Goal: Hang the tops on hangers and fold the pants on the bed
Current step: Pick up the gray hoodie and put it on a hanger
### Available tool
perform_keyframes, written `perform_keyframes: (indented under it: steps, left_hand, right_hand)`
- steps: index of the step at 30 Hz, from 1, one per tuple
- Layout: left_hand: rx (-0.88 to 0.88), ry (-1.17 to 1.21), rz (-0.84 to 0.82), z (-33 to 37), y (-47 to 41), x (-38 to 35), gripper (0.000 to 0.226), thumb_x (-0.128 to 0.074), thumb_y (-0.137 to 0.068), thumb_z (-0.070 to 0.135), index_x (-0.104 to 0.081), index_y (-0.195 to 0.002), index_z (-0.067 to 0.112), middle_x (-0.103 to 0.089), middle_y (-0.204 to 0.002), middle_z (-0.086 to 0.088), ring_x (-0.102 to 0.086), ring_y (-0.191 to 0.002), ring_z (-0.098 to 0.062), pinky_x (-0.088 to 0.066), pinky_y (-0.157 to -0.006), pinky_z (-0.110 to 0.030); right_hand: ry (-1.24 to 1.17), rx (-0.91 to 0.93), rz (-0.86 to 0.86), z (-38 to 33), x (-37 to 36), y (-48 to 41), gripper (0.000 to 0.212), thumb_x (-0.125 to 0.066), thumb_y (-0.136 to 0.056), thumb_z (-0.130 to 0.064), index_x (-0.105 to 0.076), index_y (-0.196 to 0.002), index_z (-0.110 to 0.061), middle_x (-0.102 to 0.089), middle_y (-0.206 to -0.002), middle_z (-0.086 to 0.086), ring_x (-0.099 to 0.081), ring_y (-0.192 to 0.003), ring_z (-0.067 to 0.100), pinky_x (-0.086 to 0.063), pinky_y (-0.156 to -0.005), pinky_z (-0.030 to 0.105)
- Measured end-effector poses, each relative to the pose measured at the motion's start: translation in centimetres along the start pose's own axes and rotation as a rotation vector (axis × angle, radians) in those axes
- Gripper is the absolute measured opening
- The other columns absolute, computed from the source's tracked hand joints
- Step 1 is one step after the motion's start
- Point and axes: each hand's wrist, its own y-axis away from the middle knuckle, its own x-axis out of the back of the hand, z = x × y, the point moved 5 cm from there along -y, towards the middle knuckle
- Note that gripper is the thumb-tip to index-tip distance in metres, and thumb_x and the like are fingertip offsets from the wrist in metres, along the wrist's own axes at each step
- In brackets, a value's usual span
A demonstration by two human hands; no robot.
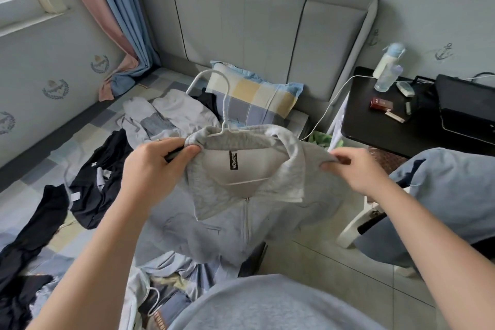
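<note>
In the head view, the person held a grey zip-up top [241, 211] up over the near edge of the bed [80, 142], its collar spread wide and facing the camera. The left hand [155, 166] pinched the left side of the collar, fingers closed tight on the cloth with the thumb pressed on top. The right hand [356, 171] gripped the right shoulder of the top the same way, fingers curled shut around a fold of fabric. A white hanger [227, 126] sat inside the neck opening: its hook rose above the collar toward the far side, and its lower bar showed through the opening below a black label [232, 160]. The zip ran down the middle of the top, closed below the collar.

On the bed, dark clothes [88, 190] lay spread to the left, and pale clothes [171, 112] were heaped farther back, near a checked pillow [257, 99] leaning against the grey headboard [267, 29]. To the right stood a black bedside table [375, 128] carrying a bottle [385, 67] and small items. A white cable [329, 107] trailed from it down beside the bed.
</note>
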Motion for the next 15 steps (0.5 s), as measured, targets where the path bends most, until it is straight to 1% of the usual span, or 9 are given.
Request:
perform_keyframes:
  steps: [2, 4, 5, 7, 8, 9, 11, 13, 15]
  left_hand:
    - [-0.012, -0.053, -0.003, -0.4, 0.0, 0.1, 0.042, -0.054, -0.087, 0.060, -0.072, -0.077, 0.023, -0.059, -0.059, 0.006, -0.054, -0.061, -0.012, -0.045, -0.049, -0.033]
    - [-0.049, -0.123, -0.035, -0.5, 0.2, -0.1, 0.043, -0.052, -0.088, 0.058, -0.071, -0.074, 0.021, -0.060, -0.061, 0.006, -0.055, -0.062, -0.010, -0.047, -0.051, -0.035]
    - [-0.067, -0.151, -0.045, -0.4, 0.4, -0.3, 0.044, -0.052, -0.089, 0.057, -0.071, -0.073, 0.020, -0.061, -0.063, 0.006, -0.058, -0.064, -0.013, -0.049, -0.052, -0.036]
    - [-0.051, -0.168, 0.003, -0.3, 0.7, -0.1, 0.045, -0.052, -0.090, 0.056, -0.071, -0.074, 0.019, -0.061, -0.063, 0.005, -0.058, -0.062, -0.017, -0.048, -0.050, -0.037]
    - [-0.015, -0.150, 0.046, -0.4, 0.8, 0.2, 0.047, -0.052, -0.090, 0.057, -0.069, -0.074, 0.017, -0.058, -0.060, 0.003, -0.054, -0.058, -0.018, -0.046, -0.049, -0.037]
    - [0.024, -0.100, 0.085, -0.5, 0.9, 0.4, 0.048, -0.053, -0.090, 0.057, -0.068, -0.073, 0.015, -0.055, -0.057, 0.002, -0.051, -0.055, -0.020, -0.043, -0.047, -0.037]
    - [0.057, 0.105, 0.130, -0.5, 1.1, 0.7, 0.039, -0.059, -0.091, 0.050, -0.069, -0.074, 0.016, -0.052, -0.055, -0.002, -0.046, -0.052, -0.023, -0.039, -0.046, -0.039]
    - [0.035, 0.301, 0.143, 0.0, 1.3, 0.9, 0.025, -0.065, -0.091, 0.042, -0.071, -0.077, 0.022, -0.053, -0.057, -0.002, -0.044, -0.051, -0.021, -0.035, -0.045, -0.038]
    - [0.003, 0.371, 0.121, 0.8, 1.3, 0.9, 0.024, -0.067, -0.089, 0.040, -0.072, -0.078, 0.020, -0.056, -0.059, -0.008, -0.045, -0.054, -0.026, -0.034, -0.047, -0.038]
  right_hand:
    - [-0.050, 0.055, 0.140, -1.5, 0.8, -0.2, 0.007, -0.079, -0.084, -0.018, -0.073, -0.083, -0.015, -0.068, -0.074, -0.001, -0.059, -0.069, 0.009, -0.045, -0.064, 0.025]
    - [-0.105, 0.115, 0.230, -3.3, 1.4, -0.1, 0.007, -0.078, -0.085, -0.013, -0.072, -0.085, -0.011, -0.067, -0.074, -0.002, -0.055, -0.067, 0.005, -0.044, -0.064, 0.021]
    - [-0.133, 0.157, 0.249, -4.3, 1.7, 0.2, 0.006, -0.077, -0.085, -0.012, -0.071, -0.085, -0.011, -0.065, -0.073, -0.005, -0.054, -0.066, 0.004, -0.044, -0.064, 0.019]
    - [-0.202, 0.279, 0.228, -6.3, 2.1, 1.1, 0.013, -0.077, -0.085, -0.007, -0.067, -0.083, -0.015, -0.064, -0.074, -0.012, -0.055, -0.069, 0.002, -0.045, -0.068, 0.017]
    - [-0.213, 0.351, 0.192, -7.1, 2.1, 1.7, 0.018, -0.076, -0.084, -0.003, -0.065, -0.082, -0.017, -0.065, -0.082, -0.013, -0.058, -0.078, 0.003, -0.046, -0.077, 0.019]
    - [-0.187, 0.414, 0.150, -7.7, 2.1, 2.3, 0.024, -0.076, -0.083, 0.000, -0.062, -0.082, -0.020, -0.066, -0.097, -0.012, -0.061, -0.094, 0.005, -0.045, -0.090, 0.024]
    - [-0.102, 0.446, 0.068, -7.8, 1.9, 2.9, 0.034, -0.075, -0.083, 0.002, -0.057, -0.083, -0.027, -0.060, -0.129, -0.010, -0.053, -0.127, 0.008, -0.035, -0.110, 0.033]
    - [-0.168, 0.405, 0.022, -7.1, 2.1, 3.0, 0.035, -0.077, -0.082, -0.003, -0.051, -0.091, -0.025, -0.056, -0.139, -0.008, -0.048, -0.136, 0.009, -0.031, -0.116, 0.039]
    - [-0.246, 0.367, 0.064, -6.8, 2.5, 2.9, 0.038, -0.077, -0.081, -0.018, -0.049, -0.106, -0.025, -0.061, -0.133, -0.003, -0.052, -0.132, 0.011, -0.035, -0.115, 0.039]
